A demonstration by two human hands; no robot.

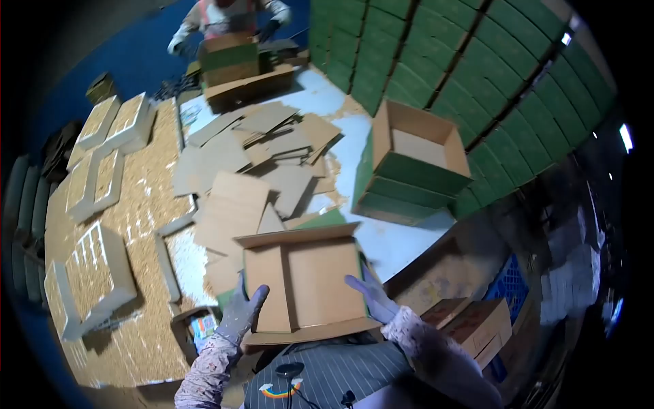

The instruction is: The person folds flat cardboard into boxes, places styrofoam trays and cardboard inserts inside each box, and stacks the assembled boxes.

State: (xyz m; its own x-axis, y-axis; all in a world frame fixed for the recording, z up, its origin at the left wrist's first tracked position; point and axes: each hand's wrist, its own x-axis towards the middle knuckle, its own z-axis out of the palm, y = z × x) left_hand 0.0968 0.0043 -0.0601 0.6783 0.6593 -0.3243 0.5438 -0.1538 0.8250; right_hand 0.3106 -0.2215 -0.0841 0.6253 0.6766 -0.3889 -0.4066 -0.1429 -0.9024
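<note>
An open cardboard box (323,276), brown inside with green showing at its edges, is held in front of my body. Its long flaps stand out at the far and near sides, and a fold or strip runs across the inside near the left. My gloved left hand (242,307) grips the left wall, with its thumb over the rim. On the opposite wall, my gloved right hand (373,294) has its thumb inside and its other fingers mostly hidden behind the cardboard. Loose flat cardboard sheets (214,158) lie in a heap just beyond the box.
Stacked green boxes (415,184) stand right on the pale table (402,249), before a tall wall of green boxes (436,54). White frames (112,262) sit on a surface covered in tan shavings at left. A co-worker (228,17) stands behind another box at the far end.
</note>
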